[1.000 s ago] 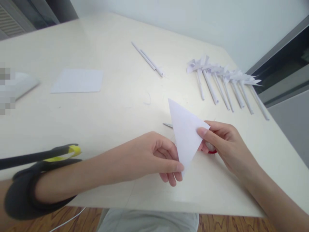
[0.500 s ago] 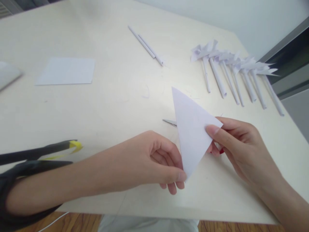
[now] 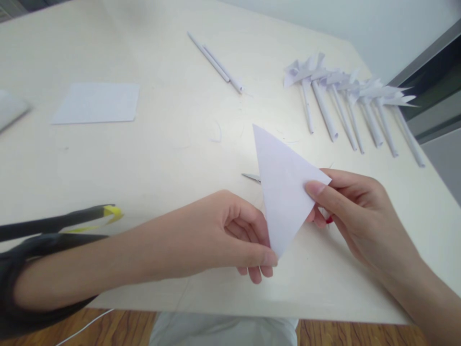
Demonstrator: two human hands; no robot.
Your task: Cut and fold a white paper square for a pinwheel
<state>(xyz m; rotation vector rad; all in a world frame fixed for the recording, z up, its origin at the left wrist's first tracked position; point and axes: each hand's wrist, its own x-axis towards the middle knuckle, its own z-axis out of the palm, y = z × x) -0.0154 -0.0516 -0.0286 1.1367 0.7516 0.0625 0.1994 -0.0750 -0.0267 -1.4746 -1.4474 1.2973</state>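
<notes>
A white sheet of paper folded into a triangle [image 3: 283, 185] is held above the table between my two hands. My left hand [image 3: 237, 238] pinches its bottom corner between thumb and fingers. At the right corner, my right hand [image 3: 355, 202] grips it with the thumb on top and the fingers behind. Under the paper lie scissors [image 3: 250, 177], of which one pointed blade tip shows on the left and a bit of red near my right fingers; the rest is hidden.
Several paper pinwheels [image 3: 355, 89] on rolled sticks lie in a row at the right. Two rolled paper tubes [image 3: 212, 60] rest at the back, a stack of white paper [image 3: 97, 102] at the left. Thin paper scraps [image 3: 217, 132] dot the table [image 3: 162, 158]. A black strap with a yellow end [image 3: 113, 211] hangs by my left forearm.
The view has shifted slightly, so the table things sit a little higher in the picture. Both hands keep the same hold on the folded paper.
</notes>
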